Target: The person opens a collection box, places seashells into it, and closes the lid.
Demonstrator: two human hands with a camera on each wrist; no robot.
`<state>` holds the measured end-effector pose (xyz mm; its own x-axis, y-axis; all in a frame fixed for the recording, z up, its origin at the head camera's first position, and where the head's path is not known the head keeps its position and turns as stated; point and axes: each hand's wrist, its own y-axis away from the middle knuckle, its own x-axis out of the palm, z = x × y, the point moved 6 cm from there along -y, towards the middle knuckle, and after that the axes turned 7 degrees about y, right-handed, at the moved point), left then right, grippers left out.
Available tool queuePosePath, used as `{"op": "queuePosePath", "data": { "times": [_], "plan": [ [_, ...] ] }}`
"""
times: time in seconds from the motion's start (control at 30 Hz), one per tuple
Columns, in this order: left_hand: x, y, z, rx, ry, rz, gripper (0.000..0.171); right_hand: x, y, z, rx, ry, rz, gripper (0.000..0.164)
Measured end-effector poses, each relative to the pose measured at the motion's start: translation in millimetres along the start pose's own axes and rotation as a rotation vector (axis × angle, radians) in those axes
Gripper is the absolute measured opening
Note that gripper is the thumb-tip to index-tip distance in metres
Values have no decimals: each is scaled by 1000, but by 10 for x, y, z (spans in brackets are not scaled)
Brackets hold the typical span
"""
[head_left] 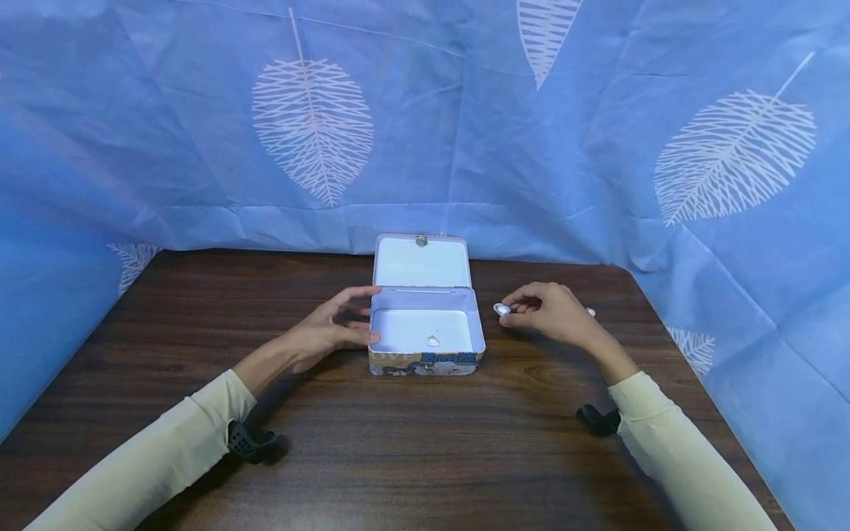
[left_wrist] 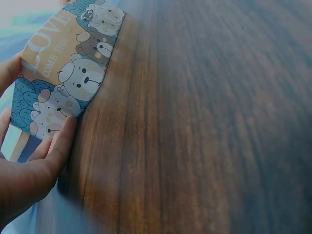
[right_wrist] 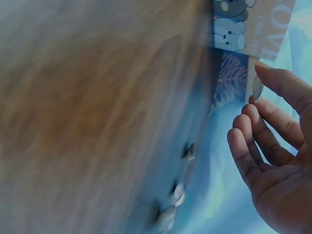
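Observation:
A tin box point(head_left: 425, 363) with a bear print and the word LOVE stands on the table, its lid point(head_left: 423, 264) raised at the back. Inside on its floor lies one small whitish piece point(head_left: 434, 341). My left hand point(head_left: 325, 330) grips the box's left end, thumb at the front corner and index finger toward the back. To the right of the box, my right hand point(head_left: 547, 311) pinches a small, thin, shiny white shell-like piece point(right_wrist: 257, 89) between thumb and index finger, above the table. The other right fingers are loosely curled.
Several small whitish pieces point(right_wrist: 178, 194) lie on the table beyond the right hand, blurred; one white piece point(head_left: 591, 312) shows past the hand in the head view. A blue leaf-print cloth point(head_left: 425, 133) hangs behind the dark wooden table point(head_left: 398, 457).

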<state>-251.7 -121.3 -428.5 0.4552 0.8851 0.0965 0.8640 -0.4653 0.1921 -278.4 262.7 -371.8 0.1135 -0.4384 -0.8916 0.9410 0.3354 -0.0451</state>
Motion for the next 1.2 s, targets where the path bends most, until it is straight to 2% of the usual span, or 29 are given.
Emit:
{"op": "queuePosePath", "data": {
  "times": [0.5, 0.8, 1.2],
  "plan": [
    [-24, 11, -3, -2, -8, -5, 92, -120, -179, 468, -48, -43, -58, 33],
    [-10, 13, -1, -2, -5, -6, 92, -45, -203, 721, -95, -67, -58, 32],
    [3, -1, 3, 9, 4, 9, 91, 164, -265, 1004, -174, -107, -5, 33]
  ]
}}
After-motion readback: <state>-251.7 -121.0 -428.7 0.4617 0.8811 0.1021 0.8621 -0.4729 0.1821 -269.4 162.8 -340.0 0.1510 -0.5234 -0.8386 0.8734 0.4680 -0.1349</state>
